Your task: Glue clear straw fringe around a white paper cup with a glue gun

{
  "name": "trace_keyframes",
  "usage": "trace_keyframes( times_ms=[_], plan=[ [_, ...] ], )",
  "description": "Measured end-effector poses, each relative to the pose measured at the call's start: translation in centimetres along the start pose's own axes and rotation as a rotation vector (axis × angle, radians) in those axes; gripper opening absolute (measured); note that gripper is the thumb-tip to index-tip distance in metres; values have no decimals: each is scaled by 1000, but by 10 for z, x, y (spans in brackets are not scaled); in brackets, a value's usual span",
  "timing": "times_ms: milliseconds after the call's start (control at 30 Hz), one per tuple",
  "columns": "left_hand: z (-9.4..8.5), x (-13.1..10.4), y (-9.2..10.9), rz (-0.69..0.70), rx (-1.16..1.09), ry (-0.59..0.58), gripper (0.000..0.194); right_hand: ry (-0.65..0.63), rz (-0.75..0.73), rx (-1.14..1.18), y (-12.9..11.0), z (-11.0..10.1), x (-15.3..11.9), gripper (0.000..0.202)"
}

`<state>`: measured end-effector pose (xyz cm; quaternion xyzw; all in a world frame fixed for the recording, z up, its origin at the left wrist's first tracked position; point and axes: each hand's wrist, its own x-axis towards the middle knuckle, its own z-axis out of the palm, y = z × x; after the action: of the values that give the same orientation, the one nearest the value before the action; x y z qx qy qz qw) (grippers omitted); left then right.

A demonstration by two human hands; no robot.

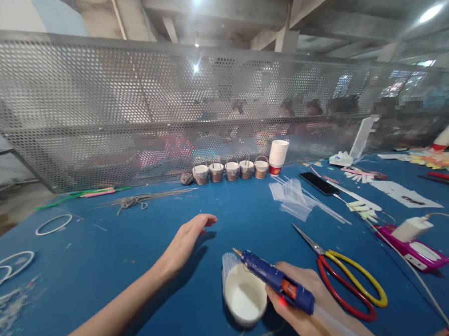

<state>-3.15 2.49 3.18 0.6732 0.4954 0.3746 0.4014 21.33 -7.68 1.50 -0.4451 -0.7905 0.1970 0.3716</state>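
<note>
A blue glue gun [277, 279] is in my right hand [306, 299], its tip pointing up and left over the rim of a white paper cup [246, 297]. Clear plastic strips [229, 264] lie against the cup's upper left side. My right fingers are wrapped round the gun, close to the cup's right side. My left hand [188, 240] hovers over the blue table, up and left of the cup, touching neither cup nor gun. Its fingers point right and partly overlap, and whether anything small is between them is hidden.
Scissors [319, 251] with red and yellow handles lie right of my right hand. Behind are small decorated cups [232, 171], stacked cups [278, 155], plastic strips [296, 199], a phone [318, 183] and a pink power strip [413, 248]. White rings [54, 224] lie left.
</note>
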Motion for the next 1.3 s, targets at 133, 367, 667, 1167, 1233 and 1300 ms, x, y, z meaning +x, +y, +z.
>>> trace_keyframes(
  times_ms=[133,367,667,1167,1233,1300],
  plan=[
    [-1,49,-2,-67,118,33,40,72,-36,42,8,9,-1,6],
    [-5,140,-14,-199,295,155,33,243,-120,26,13,16,-4,9],
    [16,178,-17,-123,516,148,34,446,-134,-77,13,27,-1,11],
    [7,143,-30,-98,625,114,34,450,-127,-59,15,28,-6,9],
    [3,135,-30,-108,626,114,34,462,-139,-78,14,28,-5,10],
    [0,127,-30,-113,629,116,34,459,-150,-76,14,28,-5,13]
  ],
)
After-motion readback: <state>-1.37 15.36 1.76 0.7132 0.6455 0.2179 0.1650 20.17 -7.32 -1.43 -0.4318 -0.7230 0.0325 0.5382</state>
